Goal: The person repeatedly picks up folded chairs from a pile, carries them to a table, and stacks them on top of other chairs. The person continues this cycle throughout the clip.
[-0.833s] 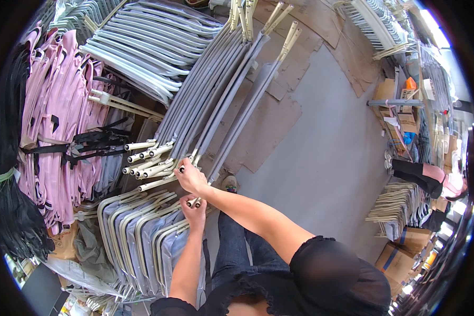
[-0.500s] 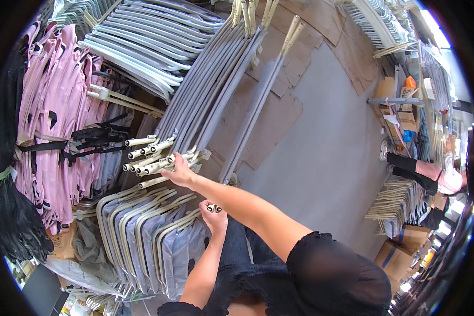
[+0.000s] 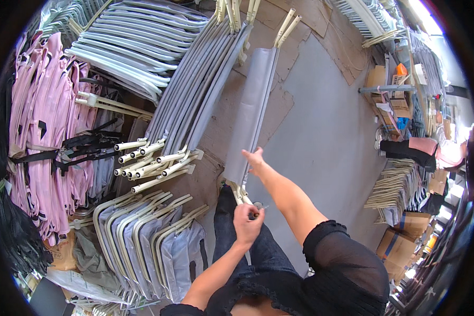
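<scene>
One long frame covered in grey fabric [image 3: 250, 110], with cream tube ends, stands apart from the leaning stack of grey frames [image 3: 195, 95] to its left. My right hand [image 3: 255, 158] grips its right edge near the lower end. My left hand [image 3: 247, 221] is closed around a small metal piece just below the frame's cream tube feet [image 3: 240, 193]. My dark trousers are directly beneath both hands.
Pink fabric bundles [image 3: 47, 137] with black straps hang at the left. More tube frames with grey fabric [image 3: 142, 237] lie at the lower left. Cardboard boxes [image 3: 405, 231], stacked cream frames [image 3: 397, 187] and another person [image 3: 421, 150] are at the right, on the grey floor [image 3: 326, 121].
My right hand has pulled one grey frame off the stack toward the right. My left hand has moved right and shut below the frame's feet.
</scene>
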Motion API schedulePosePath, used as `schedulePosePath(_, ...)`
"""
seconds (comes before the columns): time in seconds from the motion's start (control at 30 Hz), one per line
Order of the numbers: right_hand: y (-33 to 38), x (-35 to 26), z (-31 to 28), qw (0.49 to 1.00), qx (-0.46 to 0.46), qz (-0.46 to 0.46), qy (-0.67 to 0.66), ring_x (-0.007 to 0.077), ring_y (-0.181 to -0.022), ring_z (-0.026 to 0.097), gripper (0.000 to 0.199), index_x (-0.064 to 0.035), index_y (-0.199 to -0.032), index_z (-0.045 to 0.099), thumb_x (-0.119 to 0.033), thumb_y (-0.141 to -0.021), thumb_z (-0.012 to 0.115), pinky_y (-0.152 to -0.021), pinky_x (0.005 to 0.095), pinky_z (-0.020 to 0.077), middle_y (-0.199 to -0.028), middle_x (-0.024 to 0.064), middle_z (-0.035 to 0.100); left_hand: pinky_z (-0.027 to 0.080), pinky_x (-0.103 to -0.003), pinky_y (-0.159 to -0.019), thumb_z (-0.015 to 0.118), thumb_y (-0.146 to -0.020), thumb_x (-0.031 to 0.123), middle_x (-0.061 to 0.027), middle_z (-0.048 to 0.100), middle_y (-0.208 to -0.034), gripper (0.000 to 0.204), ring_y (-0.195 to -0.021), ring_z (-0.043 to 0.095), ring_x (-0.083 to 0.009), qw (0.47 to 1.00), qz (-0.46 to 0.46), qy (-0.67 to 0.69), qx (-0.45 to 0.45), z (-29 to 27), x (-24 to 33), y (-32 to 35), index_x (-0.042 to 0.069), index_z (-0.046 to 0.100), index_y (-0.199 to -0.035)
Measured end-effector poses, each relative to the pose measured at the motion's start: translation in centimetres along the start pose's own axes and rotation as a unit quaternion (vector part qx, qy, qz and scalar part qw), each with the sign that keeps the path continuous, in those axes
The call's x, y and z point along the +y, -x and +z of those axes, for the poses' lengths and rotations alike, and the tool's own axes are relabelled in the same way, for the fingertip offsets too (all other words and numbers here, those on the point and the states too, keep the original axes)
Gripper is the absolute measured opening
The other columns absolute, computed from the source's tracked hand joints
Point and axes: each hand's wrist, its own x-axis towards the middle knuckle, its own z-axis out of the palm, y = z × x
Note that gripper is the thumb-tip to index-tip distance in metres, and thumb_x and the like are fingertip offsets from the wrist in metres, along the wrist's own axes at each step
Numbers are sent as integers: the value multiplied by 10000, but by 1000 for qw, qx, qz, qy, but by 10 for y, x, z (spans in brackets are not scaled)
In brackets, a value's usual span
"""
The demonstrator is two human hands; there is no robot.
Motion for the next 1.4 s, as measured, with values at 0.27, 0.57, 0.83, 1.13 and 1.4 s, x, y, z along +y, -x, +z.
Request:
schedulePosePath(0.27,-16,31,-27,997,73,11,-26,314,-1104,486,713,-6,-1231,418,-385,-701,706,-849,426,418,-1213,174,490,418,-342,-575,632,-645,5,-92,489,-679,162,-640,507,-254,984,-30,-14,-176,23,15,55,42,489,-712)
schedulePosePath(0.57,33,98,-74,955,268,-50,-120,322,-981,580,570,75,-1068,555,-284,-638,659,-837,370,440,-1004,232,608,423,-395,-788,598,-776,142,-166,527,-1010,375,-921,518,-347,827,45,176,-532,47,62,107,37,476,-1115)
schedulePosePath(0.83,122,153,-180,891,361,-62,-269,338,-854,606,536,94,-942,595,-342,-637,663,-739,396,447,-885,259,621,417,-387,-827,607,-761,171,-126,559,-962,328,-952,524,-282,868,21,-65,-492,25,10,140,31,546,-1051)
schedulePosePath(1.13,281,298,-233,690,317,-185,-624,152,-663,536,407,42,-890,598,-304,-692,685,-603,306,446,-770,70,584,419,-417,-807,358,-660,830,-101,497,-1002,882,-857,475,-245,731,-618,111,-266,41,-78,133,46,449,-1054)
schedulePosePath(1.4,425,431,-251,490,377,-327,-714,73,-643,471,245,-19,-854,599,-235,-756,657,-501,247,388,-734,-6,528,457,-325,-503,564,-796,547,-48,471,-719,504,-606,492,-189,896,-349,53,-269,146,22,261,67,477,-921)
